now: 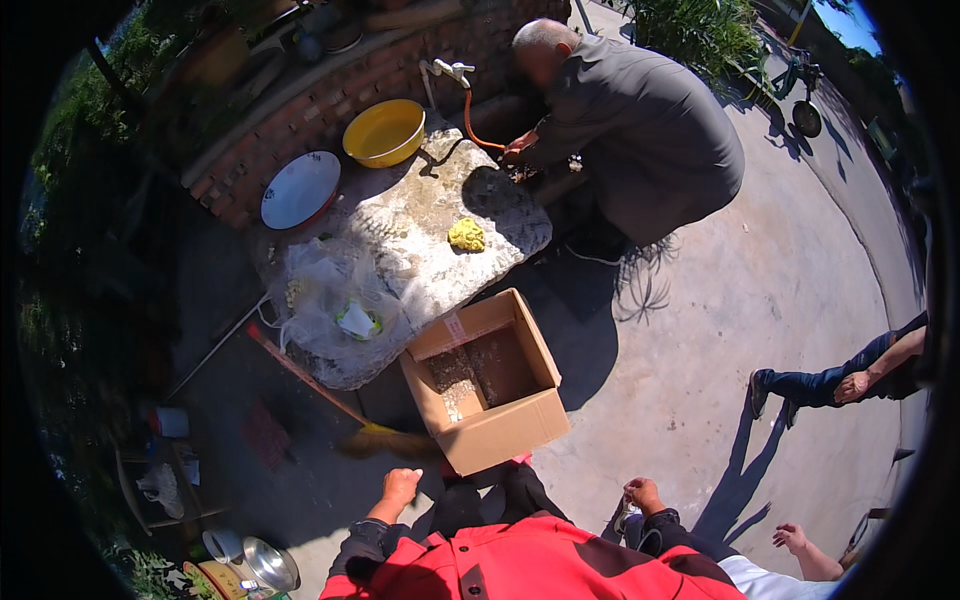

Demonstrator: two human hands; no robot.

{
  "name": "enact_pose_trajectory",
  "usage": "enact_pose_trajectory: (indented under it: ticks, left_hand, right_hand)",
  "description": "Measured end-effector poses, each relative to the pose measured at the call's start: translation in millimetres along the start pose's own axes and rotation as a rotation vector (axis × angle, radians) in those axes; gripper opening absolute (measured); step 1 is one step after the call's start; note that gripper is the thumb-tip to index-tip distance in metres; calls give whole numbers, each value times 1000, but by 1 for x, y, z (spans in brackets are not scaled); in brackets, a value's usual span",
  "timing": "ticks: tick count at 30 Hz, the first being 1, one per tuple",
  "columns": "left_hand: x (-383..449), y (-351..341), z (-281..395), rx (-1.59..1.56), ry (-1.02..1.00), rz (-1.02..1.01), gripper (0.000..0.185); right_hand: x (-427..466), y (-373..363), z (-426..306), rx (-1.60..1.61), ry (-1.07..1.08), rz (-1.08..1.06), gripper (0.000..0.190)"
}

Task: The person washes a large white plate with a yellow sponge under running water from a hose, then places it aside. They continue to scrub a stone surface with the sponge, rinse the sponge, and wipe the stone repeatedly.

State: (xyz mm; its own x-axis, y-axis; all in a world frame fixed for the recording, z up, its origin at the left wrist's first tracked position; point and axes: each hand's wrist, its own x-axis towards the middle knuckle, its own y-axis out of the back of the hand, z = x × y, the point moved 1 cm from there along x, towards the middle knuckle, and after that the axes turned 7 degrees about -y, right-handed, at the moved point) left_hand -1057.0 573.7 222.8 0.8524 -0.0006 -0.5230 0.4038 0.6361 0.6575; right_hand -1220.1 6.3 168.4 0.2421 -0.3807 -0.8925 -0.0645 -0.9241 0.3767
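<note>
My left hand (400,487) hangs low at the bottom centre, fingers curled, to the left of an open cardboard box (495,435); I cannot tell whether it holds anything. My right hand (643,493) is lower right of the box, its fingers bent and nothing plain in them. Bits of pale debris lie inside the box. Beyond it, a stone slab (420,262) bears a yellow cloth-like lump (466,235), a clear plastic bag (330,292), a white enamel basin (301,190) and a yellow basin (384,133). A broom (315,386) lies beside the slab.
A person in grey (652,135) crouches by the slab, hands near an orange hose (471,124) from a tap (454,70) on the brick wall. Another person's legs (817,384) are at right; a third person's hand (790,537) is lower right. Metal bowl (270,564) at lower left.
</note>
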Motion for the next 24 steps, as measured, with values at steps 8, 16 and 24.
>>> enact_pose_trajectory:
  ticks: [8,16,24]
  left_hand:
    - [202,34,122,-42,-424,61,20]
    - [426,55,180,272,-353,520,72]
    - [503,28,153,559,-221,670,84]
  right_hand:
    - [-43,-25,-27,207,169,92,7]
    - [-44,-127,-301,-198,761,44,35]
    - [65,-272,-623,-637,1531,169,73]
